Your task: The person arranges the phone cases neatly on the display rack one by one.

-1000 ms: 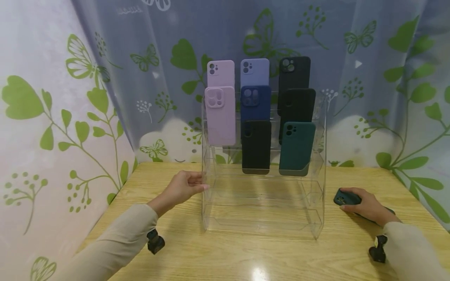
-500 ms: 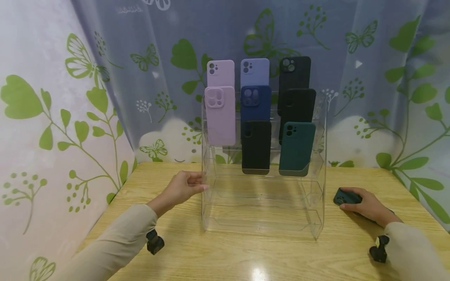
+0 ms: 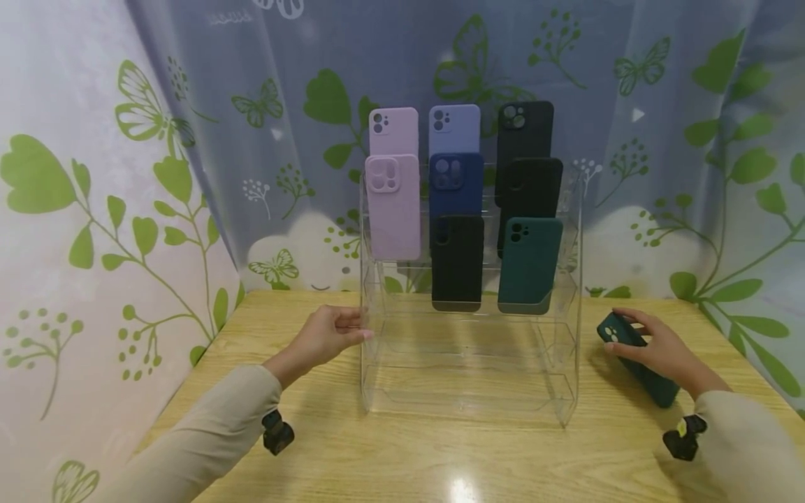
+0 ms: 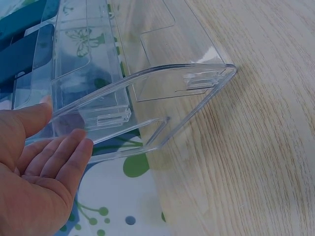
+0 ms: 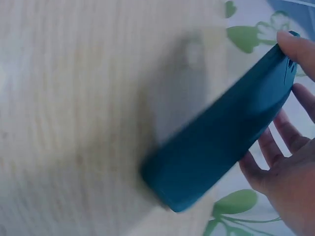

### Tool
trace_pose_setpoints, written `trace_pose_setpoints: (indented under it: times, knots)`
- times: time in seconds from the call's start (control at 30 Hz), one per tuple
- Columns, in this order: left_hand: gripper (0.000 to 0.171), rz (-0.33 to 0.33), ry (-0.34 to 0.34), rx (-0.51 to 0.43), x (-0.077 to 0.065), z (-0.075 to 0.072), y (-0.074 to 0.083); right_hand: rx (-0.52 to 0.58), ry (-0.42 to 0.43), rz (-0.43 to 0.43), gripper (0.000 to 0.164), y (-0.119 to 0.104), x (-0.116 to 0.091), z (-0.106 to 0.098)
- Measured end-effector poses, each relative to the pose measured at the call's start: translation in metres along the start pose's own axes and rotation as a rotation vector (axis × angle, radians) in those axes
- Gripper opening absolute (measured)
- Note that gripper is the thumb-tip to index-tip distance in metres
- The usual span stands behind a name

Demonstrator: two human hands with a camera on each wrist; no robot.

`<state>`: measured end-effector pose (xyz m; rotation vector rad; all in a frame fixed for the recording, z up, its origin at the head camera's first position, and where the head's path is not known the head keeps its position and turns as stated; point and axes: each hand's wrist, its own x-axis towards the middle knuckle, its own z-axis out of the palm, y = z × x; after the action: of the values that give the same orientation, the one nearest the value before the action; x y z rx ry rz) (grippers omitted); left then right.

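Note:
In the head view, my left hand point(image 3: 323, 339) holds the left side of a clear acrylic display rack point(image 3: 468, 409), thumb at the front edge. The left wrist view shows its fingers lying along the outside of the clear side panel point(image 4: 197, 71). To the right of the rack, my right hand point(image 3: 666, 349) grips a dark green phone case point(image 3: 648, 381) by its camera end. That case point(image 5: 216, 132) is tilted in the right wrist view, thumb on one edge and fingers along the other.
Phone cases stand in the rack's upper tiers: pink point(image 3: 395, 216), lavender point(image 3: 462, 136), navy point(image 3: 458, 188), several black point(image 3: 458, 272) and a green one point(image 3: 530, 269). A wooden table point(image 3: 415, 461) lies beneath, with a patterned curtain point(image 3: 283, 175) behind.
My right hand has lifted the green phone case from lying flat on the table to a tilt, its camera end rising. The left hand and the rack have stayed put.

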<state>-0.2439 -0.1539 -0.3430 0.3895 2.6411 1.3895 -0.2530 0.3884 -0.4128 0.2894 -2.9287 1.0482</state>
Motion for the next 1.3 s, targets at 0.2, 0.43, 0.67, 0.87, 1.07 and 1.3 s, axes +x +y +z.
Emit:
trace_pose_setpoints:
  times: [0.2,0.43,0.67,0.87,1.07,1.3]
  knots:
    - [0.051,-0.009,-0.002,-0.005,0.002,0.000,-0.002,0.001,0.048,0.016,0.086,-0.018,-0.002,-0.009]
    - [0.051,-0.003,-0.002,0.002,0.002,-0.001,-0.004,0.019,0.141,-0.017,0.084,-0.046,-0.006,-0.020]
    - [0.051,0.000,-0.004,-0.004,0.002,-0.001,-0.004,0.105,0.249,-0.054,0.081,-0.078,-0.013,-0.029]
    - [0.052,0.005,-0.004,-0.003,0.001,-0.001,-0.004,0.141,0.329,-0.093,0.082,-0.107,-0.019,-0.034]
    - [0.051,0.015,-0.010,0.000,0.000,-0.001,-0.003,0.108,0.427,-0.110,0.083,-0.138,-0.026,-0.035]
    - [0.051,0.016,-0.005,-0.004,0.000,0.000,-0.002,0.146,0.505,-0.147,0.080,-0.174,-0.028,-0.027]
